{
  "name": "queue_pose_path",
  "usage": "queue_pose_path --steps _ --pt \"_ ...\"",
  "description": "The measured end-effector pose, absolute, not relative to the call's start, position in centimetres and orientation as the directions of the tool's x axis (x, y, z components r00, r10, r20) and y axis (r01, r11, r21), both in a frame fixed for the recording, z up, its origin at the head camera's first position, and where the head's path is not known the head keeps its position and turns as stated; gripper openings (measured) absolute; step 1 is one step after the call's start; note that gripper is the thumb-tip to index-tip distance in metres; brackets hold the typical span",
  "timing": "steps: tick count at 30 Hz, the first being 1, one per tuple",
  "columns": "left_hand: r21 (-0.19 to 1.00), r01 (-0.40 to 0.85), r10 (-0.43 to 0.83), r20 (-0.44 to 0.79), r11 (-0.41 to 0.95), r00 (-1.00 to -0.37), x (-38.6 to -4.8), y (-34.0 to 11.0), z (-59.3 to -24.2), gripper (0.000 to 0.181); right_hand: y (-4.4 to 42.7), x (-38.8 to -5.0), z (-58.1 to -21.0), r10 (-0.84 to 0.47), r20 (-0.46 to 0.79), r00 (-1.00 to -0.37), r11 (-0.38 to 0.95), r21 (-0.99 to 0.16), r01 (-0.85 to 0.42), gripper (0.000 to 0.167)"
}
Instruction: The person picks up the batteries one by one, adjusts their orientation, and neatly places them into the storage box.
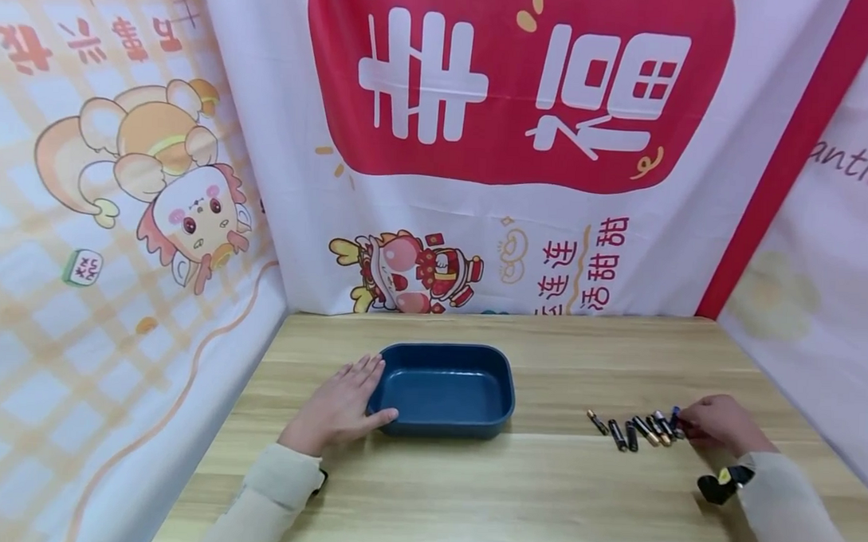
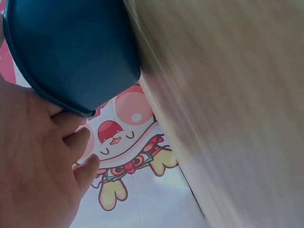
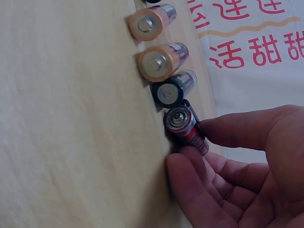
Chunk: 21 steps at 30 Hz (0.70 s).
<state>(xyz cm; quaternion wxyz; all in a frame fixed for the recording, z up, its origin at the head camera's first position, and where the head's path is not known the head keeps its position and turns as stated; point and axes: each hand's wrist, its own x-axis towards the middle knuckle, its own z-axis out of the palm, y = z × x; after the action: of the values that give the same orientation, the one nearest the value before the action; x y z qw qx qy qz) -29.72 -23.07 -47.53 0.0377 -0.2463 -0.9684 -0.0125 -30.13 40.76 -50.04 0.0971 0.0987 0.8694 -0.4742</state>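
Open container and loose batteries on a wood-grain table (image 1: 469, 495). At the centre of the head view, the dark blue container (image 1: 440, 429) stands upright, with no battery visible inside. The left hand (image 1: 343, 403) lies against its left side, fingers extended and thumb apart at the near left corner; this contact probably serves to steady the light-looking vessel. At the right of the frame, the batteries (image 1: 632, 436) form a loose, uneven row, the leftmost one (image 1: 597, 422) slanting slightly apart. The right hand (image 1: 723, 422) reaches the row's right end, where, in the right wrist view, thumb and finger appear to pinch a red-marked battery (image 3: 191, 133) at its sides, one metal terminal facing the camera. Taking the end piece presumably suits the approach from the right, since its outer side is free while a dark-ended battery (image 3: 173, 91) lies just beside it. Behind the table hangs a printed cloth (image 1: 422, 199).
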Motion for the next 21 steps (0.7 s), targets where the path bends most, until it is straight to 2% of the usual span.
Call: queue_pose_path --steps 14,21 --pt "0.008 0.468 0.466 0.072 0.884 -0.882 -29.7 -22.9 -47.5 0.095 40.7 -29.6 -48.9 0.058 -0.276 -0.959 0.630 -0.735 0.250 0.017" --pt "0.026 0.461 0.458 0.080 0.887 -0.886 -29.6 -22.9 -47.8 0.095 40.6 -30.1 -48.2 0.056 -0.300 -0.952 0.759 -0.607 0.236 0.019"
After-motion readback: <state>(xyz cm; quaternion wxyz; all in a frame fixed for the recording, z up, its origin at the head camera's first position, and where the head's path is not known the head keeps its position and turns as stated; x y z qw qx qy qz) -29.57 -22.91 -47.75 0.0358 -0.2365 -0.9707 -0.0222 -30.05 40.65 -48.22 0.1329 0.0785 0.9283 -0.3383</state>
